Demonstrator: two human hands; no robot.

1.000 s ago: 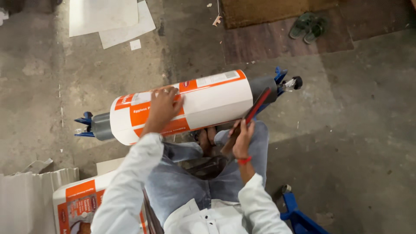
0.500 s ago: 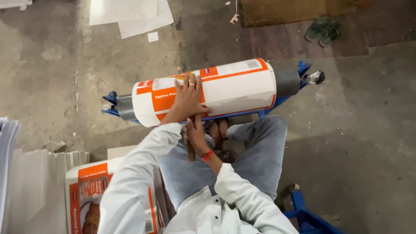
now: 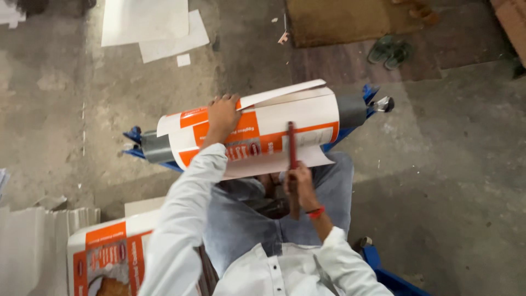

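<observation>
Left hand [image 3: 222, 112] pressing glossy curled sheet [image 3: 274, 131]; right hand [image 3: 298, 178] gripping red stick [image 3: 291, 145].

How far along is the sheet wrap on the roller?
Done: printed sheet curves around most of the grey roller. In hand: left hand presses it down, right hand holds a red stick against it. Left: both sheet edges stand loose, unjoined. More printed sheets wait alongside.

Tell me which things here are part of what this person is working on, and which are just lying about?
In use:
- printed sheet wrapped on the grey roller
- left hand pressing it
- right hand holding a red stick

Lying about:
- white papers
- sandals
- brown mat
- printed stack
</observation>
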